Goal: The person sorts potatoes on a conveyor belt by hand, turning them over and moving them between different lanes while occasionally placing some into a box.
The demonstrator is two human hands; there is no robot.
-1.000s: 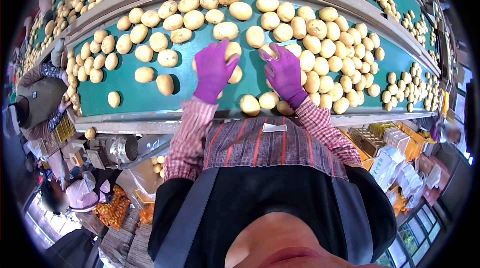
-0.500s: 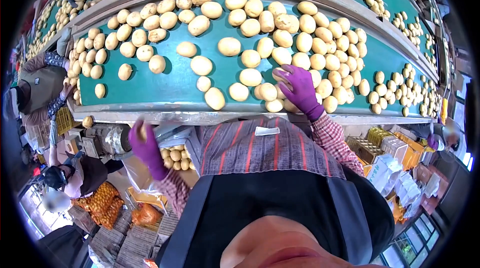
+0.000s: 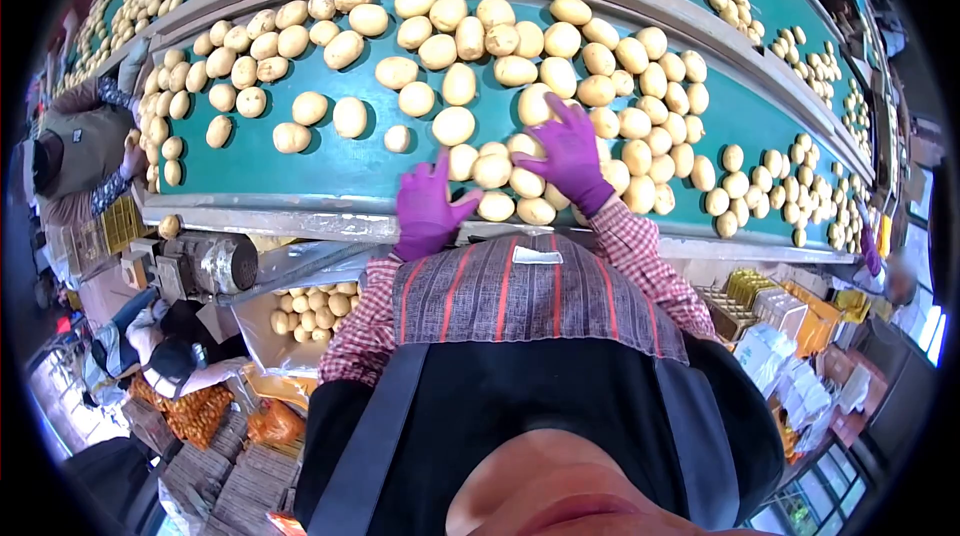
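Many round, pale yellow potatoes (image 3: pixel 453 126) lie on a green conveyor belt (image 3: pixel 330 161). My left hand (image 3: pixel 432 208), in a purple glove, is at the belt's near edge with its fingers spread, beside several potatoes and holding none that I can see. Further right, my right hand (image 3: pixel 570 158), also in a purple glove, reaches over the belt with its fingers apart, the fingertips touching or close to potatoes in a dense group.
A metal rail (image 3: pixel 330 224) runs along the belt's near side. Below it at left are a box of potatoes (image 3: pixel 262 321), a motor (image 3: pixel 222 263) and net bags (image 3: pixel 200 414). Co-workers stand at far left, lower left and far right. Crates (image 3: pixel 780 311) are at right.
My left hand has moved from over the box up to the belt, and the object in it is gone. My right hand has shifted left and slightly up. Potatoes on the belt have moved left.
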